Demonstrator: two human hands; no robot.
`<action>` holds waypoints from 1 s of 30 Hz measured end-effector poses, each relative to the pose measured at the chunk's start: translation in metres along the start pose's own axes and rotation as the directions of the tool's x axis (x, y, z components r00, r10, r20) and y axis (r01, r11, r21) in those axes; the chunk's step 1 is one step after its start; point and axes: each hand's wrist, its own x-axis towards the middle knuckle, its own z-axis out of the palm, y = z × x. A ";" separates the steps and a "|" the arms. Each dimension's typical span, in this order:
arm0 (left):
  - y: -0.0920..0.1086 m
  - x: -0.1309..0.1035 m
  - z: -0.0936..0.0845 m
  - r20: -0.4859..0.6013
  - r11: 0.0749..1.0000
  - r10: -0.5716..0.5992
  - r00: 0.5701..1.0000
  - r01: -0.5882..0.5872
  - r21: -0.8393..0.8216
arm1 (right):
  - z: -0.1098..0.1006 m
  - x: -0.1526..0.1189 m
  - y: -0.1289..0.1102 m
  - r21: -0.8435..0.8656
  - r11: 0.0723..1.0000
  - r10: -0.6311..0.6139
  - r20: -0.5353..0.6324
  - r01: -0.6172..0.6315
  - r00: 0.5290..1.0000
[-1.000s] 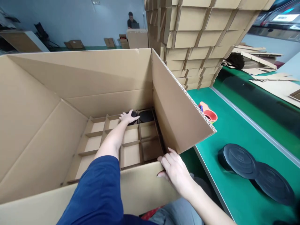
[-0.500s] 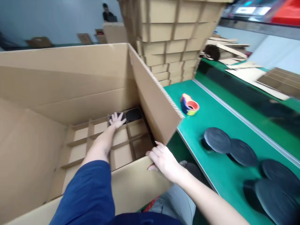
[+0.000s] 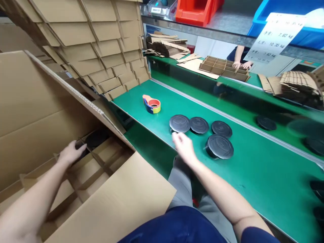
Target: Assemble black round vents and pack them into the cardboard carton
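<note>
My left hand (image 3: 72,153) is inside a big cardboard box (image 3: 118,199). Its thumb is spread away from the fingers over a compartment holding something black, and the fingertips are partly hidden. A black round piece (image 3: 97,137) fills the compartment beside it. Over the green bench, my right hand (image 3: 184,146) has bent, motion-smeared fingers close to the near rim of a black disc-topped piece (image 3: 179,123); whether they touch is unclear. Close by lie more such pieces: one (image 3: 199,125) alongside, another (image 3: 221,129) to the right and a taller-looking one (image 3: 219,146) in front.
A tape dispenser (image 3: 152,104) stands on the green bench (image 3: 250,168). Stacked cardboard dividers (image 3: 101,44) rise behind the box. Beyond the bench, a co-worker's hands (image 3: 242,64) touch a divider grid (image 3: 225,68). Red (image 3: 193,11) and blue (image 3: 263,17) bins sit on the shelf above.
My view has swung right. My right hand has left the box edge and moved over the bench to the black pieces. My left hand stays in the box, its fingers now more bent.
</note>
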 end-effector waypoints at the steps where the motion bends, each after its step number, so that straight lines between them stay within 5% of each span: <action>1: 0.004 -0.005 -0.012 -0.035 0.996 -0.036 0.999 0.034 -0.078 | -0.012 0.009 0.010 0.091 0.980 0.181 -0.061 -0.175 0.982; 3: 0.017 -0.022 -0.041 -0.191 0.950 -0.084 0.978 0.021 -0.311 | -0.027 0.029 0.026 0.262 0.882 0.424 -0.085 -0.391 0.902; 6: 0.053 -0.067 -0.088 -0.527 0.795 -0.062 0.848 -0.277 -0.540 | -0.026 0.055 0.034 0.369 0.782 0.555 -0.043 -0.503 0.831; 10: 0.102 -0.139 -0.134 -0.781 0.600 0.172 0.600 -0.693 -0.399 | -0.018 0.070 0.030 0.392 0.798 0.511 -0.035 -0.458 0.859; 12: 0.123 -0.170 -0.145 -0.815 0.429 0.372 0.445 -0.861 -0.274 | -0.020 0.063 0.023 0.409 0.815 0.460 -0.024 -0.411 0.888; 14: 0.142 -0.195 -0.149 -0.772 0.280 0.532 0.347 -0.933 -0.227 | -0.027 0.044 0.010 0.399 0.858 0.351 0.005 -0.324 0.936; 17: 0.170 -0.223 -0.147 -0.638 0.195 0.705 0.311 -0.949 -0.247 | -0.042 -0.001 -0.021 0.278 0.960 -0.002 0.119 -0.032 0.993; 19: 0.185 -0.233 -0.143 -0.589 0.138 0.768 0.253 -0.963 -0.233 | -0.053 -0.032 -0.041 0.200 0.970 -0.187 0.270 0.135 0.945; 22: 0.189 -0.235 -0.138 -0.597 0.094 0.777 0.201 -0.974 -0.206 | -0.063 -0.061 -0.056 0.209 0.967 -0.228 0.447 0.146 0.865; 26: 0.157 -0.244 -0.144 -0.592 0.216 0.769 0.241 -0.970 -0.114 | -0.041 -0.067 -0.058 0.271 0.963 -0.171 0.586 0.007 0.792; 30: 0.112 -0.264 -0.165 -0.269 0.374 0.880 0.391 -0.920 -0.115 | 0.007 -0.066 -0.075 0.304 0.952 -0.201 0.708 -0.035 0.677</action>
